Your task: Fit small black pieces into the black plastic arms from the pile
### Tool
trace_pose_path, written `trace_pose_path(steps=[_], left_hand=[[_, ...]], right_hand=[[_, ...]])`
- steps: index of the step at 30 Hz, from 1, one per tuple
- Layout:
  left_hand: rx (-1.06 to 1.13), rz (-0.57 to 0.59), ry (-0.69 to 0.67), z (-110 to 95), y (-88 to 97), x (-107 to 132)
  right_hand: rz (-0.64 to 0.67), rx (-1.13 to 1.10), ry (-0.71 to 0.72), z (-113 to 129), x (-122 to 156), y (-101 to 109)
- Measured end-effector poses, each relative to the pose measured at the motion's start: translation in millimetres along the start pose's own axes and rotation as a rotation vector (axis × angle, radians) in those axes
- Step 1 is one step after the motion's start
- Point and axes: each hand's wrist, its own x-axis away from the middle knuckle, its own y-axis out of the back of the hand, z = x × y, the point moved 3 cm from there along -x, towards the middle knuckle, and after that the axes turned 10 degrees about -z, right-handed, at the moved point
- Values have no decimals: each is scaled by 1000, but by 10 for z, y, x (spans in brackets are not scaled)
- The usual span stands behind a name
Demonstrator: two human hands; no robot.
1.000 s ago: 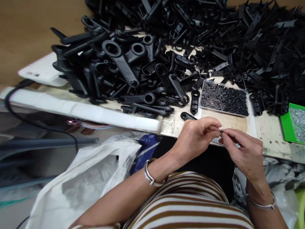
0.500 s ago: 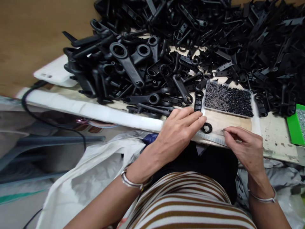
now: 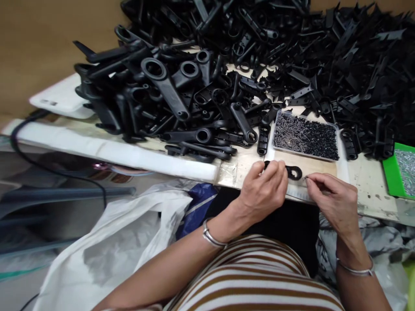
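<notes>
My left hand [image 3: 265, 186] is closed around a black plastic lever part [image 3: 289, 169] just above the table's front edge. The ring-shaped end of the part sticks out to the right of the fingers; its other end is mostly covered by them. To the right, my right hand [image 3: 337, 202] pinches a tiny dark piece [image 3: 305, 177] between thumb and forefinger, close to the ring but apart from it. The piece is too small to name. Behind both hands stands a clear plastic box [image 3: 304, 154] filled with small dark pieces.
A large heap of black plastic parts [image 3: 168, 93] covers the back of the table. At the right is a green tray [image 3: 391, 172] with small silvery pieces. A white device [image 3: 61, 99] with a black cable [image 3: 65, 167] lies at the left. White padding [image 3: 113, 149] lines the front edge.
My left hand has drawn back and curled its fingers round the lever part, uncovering more of its ring end. My right hand keeps its pinch in nearly the same place. The view has shifted slightly.
</notes>
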Motion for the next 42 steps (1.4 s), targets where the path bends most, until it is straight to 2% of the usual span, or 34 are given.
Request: trace_pose_path(steps=[3, 8, 16, 27, 33, 36, 40, 42], left_hand=[[-5, 34, -19, -58, -3, -53], [96, 82, -4, 12, 21, -94], [268, 171, 143, -51, -73, -68], [347, 128, 158, -11, -83, -45], [418, 78, 182, 7, -84, -41], [469, 22, 234, 7, -101, -30], [486, -49, 269, 4, -113, -22], [483, -74, 270, 6, -115, -21]], right_hand=[[-6, 31, 10, -43, 4, 43], [13, 56, 19, -82, 42, 53], [67, 118, 174, -13, 39, -19], [143, 380, 369, 148, 22, -58], [294, 581, 409, 305, -10, -89], [400, 598, 343, 323, -72, -76], [538, 310, 122, 244, -202, -24], [568, 247, 20, 201, -240, -18]])
